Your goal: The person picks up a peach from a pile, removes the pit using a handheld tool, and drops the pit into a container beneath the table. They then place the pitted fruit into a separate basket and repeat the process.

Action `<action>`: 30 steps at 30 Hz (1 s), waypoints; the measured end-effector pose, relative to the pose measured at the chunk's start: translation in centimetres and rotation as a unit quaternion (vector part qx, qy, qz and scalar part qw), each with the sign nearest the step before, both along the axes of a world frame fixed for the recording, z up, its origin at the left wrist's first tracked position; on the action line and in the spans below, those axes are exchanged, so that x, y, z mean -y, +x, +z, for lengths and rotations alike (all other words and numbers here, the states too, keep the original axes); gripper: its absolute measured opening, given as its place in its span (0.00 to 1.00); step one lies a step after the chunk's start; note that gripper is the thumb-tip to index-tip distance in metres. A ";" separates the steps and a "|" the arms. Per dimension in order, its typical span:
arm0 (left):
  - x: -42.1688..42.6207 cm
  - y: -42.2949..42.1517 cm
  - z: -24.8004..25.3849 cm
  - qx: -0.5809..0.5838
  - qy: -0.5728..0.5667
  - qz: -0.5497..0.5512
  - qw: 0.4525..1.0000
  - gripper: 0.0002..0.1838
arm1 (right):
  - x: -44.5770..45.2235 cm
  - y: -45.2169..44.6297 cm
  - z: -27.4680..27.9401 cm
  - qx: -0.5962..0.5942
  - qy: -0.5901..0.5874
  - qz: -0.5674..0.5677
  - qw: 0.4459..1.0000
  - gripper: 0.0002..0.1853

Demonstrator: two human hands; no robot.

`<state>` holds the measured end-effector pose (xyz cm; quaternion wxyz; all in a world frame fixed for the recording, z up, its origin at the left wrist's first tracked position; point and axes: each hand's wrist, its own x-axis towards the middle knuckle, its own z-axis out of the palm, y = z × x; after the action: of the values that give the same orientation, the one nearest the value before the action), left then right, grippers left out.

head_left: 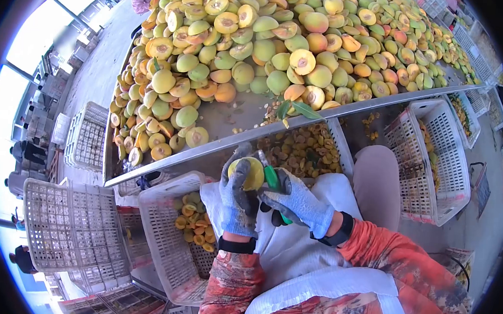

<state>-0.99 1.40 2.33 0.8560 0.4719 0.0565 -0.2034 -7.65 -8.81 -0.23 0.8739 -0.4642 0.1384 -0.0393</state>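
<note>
My left hand (239,199), in a grey-blue glove, is closed around a yellow-green peach (254,175) just in front of the table's near edge. My right hand (303,200), gloved the same way, grips a green-handled tool (271,177). The tool's upper end is beside the peach; its working tip is too small and partly hidden to make out. Beyond both hands, a large heap of peaches (263,41), many halved with brown centres, covers much of the metal table (231,117).
A white crate (164,255) with cut peach pieces stands at my left. Another crate (343,145) of fruit scraps sits under the table edge (379,104). More crates (439,161) are at the right, and stacked crates (72,221) at far left. Green leaves (305,110) lie near the edge.
</note>
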 end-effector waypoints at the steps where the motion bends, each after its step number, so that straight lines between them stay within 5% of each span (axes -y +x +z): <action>1: -1.9 0.4 -0.8 0.052 0.034 0.004 0.998 0.20 | 0.5 -0.2 2.9 -0.052 -0.003 0.113 0.992 0.19; 2: -4.1 0.7 -1.0 0.104 0.067 0.007 0.992 0.21 | 0.8 -0.2 4.4 -0.102 -0.008 0.224 0.969 0.20; 4: -9.6 0.5 0.5 0.036 0.111 -0.010 0.993 0.25 | 1.0 -0.4 4.1 -0.090 -0.015 0.226 0.970 0.20; 6: -17.5 2.5 -4.9 0.192 0.347 0.006 0.918 0.28 | 2.0 -0.7 3.8 -0.085 -0.044 0.180 0.979 0.19; 8: -19.1 3.1 -3.7 0.189 0.523 0.061 0.829 0.26 | 2.6 -0.9 1.5 -0.065 -0.065 0.151 0.984 0.18; 11: -16.5 9.8 -2.5 0.203 0.431 0.107 0.873 0.17 | 3.5 -0.7 0.6 -0.077 -0.150 0.156 0.973 0.18; 12: -14.1 11.9 -1.3 0.244 0.633 0.065 0.732 0.18 | 3.9 -0.8 0.8 -0.076 -0.153 0.157 0.973 0.18; 14: -9.0 15.9 -0.6 0.203 0.814 -0.064 0.540 0.23 | 4.6 -1.2 1.1 -0.148 -0.142 0.150 0.967 0.19; 16: -5.8 17.8 -2.9 0.220 0.849 -0.089 0.473 0.27 | 5.3 -1.7 0.2 -0.104 -0.164 0.108 0.975 0.20; 18: -2.1 17.1 -3.6 0.190 0.854 -0.050 0.482 0.26 | 6.3 -2.2 -0.3 -0.116 -0.253 0.103 0.955 0.21; 19: -0.9 16.8 -4.2 0.196 0.852 -0.056 0.482 0.26 | 6.8 -2.4 -0.1 -0.118 -0.152 0.124 0.973 0.19; 21: 0.5 16.4 -5.3 0.273 0.735 0.001 0.621 0.23 | 7.0 -2.5 -0.1 -0.129 -0.139 0.118 0.975 0.20; 22: 0.5 16.3 -5.8 0.272 0.734 -0.004 0.622 0.23 | 6.9 -2.6 0.0 -0.135 -0.127 0.121 0.975 0.20; 24: 0.2 16.5 -6.3 0.386 0.573 0.009 0.723 0.22 | 6.5 -2.5 0.5 -0.144 -0.178 0.130 0.965 0.20; 26: 0.0 15.2 -4.2 0.265 0.211 0.074 0.938 0.24 | 6.9 -2.3 1.1 -0.146 -0.234 0.135 0.952 0.20; 28: -1.2 12.7 -1.2 0.071 -0.043 0.019 0.996 0.24 | 7.2 -2.1 1.9 -0.056 -0.640 0.116 0.758 0.21; 30: -1.9 10.3 -0.9 -0.009 -0.157 -0.005 0.987 0.26 | 6.2 -1.4 3.4 -0.016 -0.628 0.076 0.774 0.22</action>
<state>9.34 3.32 1.43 0.9182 0.3297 0.0290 -0.2178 -9.07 -15.03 3.20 0.3862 -0.9193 0.0612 -0.0439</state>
